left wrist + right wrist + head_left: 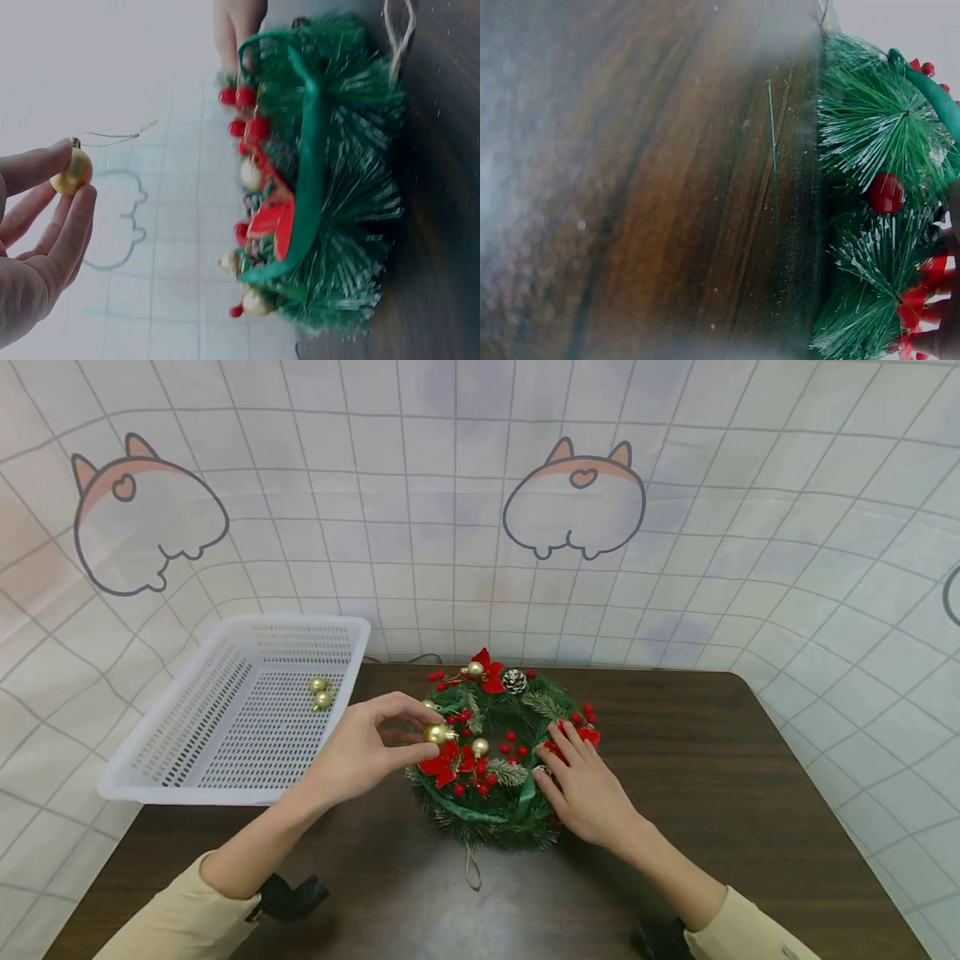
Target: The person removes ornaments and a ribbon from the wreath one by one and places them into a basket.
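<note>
My left hand (pixel 367 745) pinches a small gold ball ornament (pixel 73 174) between thumb and fingertips. A thin thread loop (pixel 109 141) trails from its cap. That hand is over the left side of a green Christmas wreath (pixel 517 833), which lies on the table. On the wreath are red flowers (pixel 441 765), red berries, gold balls, a frosted pinecone (pixel 514 682) and a green ribbon (pixel 309 165). My right hand (pixel 592 797) rests on the wreath's right side, fingers spread over a red flower there; only the edge of that hand shows in the right wrist view.
A white perforated basket (pixel 123 783) stands left of the wreath, with two gold balls (pixel 320 695) inside. A twine loop (pixel 472 870) sticks out from the wreath's near edge onto the dark wooden table (pixel 720 752). A patterned cloth wall (pixel 442 527) rises behind.
</note>
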{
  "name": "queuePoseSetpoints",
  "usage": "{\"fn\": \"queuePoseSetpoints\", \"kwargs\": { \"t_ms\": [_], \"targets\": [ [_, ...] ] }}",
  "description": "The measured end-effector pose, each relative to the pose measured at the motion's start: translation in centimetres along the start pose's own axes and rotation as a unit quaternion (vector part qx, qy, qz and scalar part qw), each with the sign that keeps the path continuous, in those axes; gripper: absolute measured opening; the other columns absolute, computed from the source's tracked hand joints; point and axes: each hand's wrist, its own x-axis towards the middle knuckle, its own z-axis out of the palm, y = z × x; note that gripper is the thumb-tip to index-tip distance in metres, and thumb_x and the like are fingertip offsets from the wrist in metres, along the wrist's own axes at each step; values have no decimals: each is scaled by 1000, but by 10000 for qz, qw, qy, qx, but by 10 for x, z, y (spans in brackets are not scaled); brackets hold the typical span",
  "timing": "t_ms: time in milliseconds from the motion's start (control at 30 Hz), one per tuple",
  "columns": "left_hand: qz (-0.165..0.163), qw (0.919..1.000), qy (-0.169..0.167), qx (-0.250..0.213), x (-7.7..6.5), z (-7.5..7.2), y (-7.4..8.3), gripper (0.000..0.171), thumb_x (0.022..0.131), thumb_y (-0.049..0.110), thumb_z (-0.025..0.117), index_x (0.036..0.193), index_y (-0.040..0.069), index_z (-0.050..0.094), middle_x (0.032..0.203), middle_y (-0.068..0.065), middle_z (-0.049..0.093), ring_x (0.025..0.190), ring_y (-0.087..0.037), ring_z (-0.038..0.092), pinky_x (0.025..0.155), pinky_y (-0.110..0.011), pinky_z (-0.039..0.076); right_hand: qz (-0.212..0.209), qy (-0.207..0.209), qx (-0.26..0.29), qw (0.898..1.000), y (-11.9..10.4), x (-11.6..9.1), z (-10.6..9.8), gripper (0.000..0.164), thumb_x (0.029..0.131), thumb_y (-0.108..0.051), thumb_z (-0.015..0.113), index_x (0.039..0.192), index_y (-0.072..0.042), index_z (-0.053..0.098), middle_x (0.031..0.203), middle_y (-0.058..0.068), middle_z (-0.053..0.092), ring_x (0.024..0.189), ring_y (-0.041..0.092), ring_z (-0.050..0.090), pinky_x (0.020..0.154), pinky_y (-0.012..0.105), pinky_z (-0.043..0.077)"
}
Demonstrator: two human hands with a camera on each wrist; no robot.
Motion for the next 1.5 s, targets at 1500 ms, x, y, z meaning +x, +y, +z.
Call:
{"fn": "queuePoseSetpoints", "kwargs": {
  "t_ms": [1500],
  "targets": [
    [-714, 9816, 1743, 303, 34, -134, -42, 37, 91, 8, 80, 125, -3, 68, 107, 5, 72, 103, -11, 66, 85, -18, 53, -456, 154, -222, 9986, 8, 1, 2, 56, 109, -39, 49, 146, 2, 54, 162, 25, 31, 153, 39, 20, 121, 54, 23]
  ]
}}
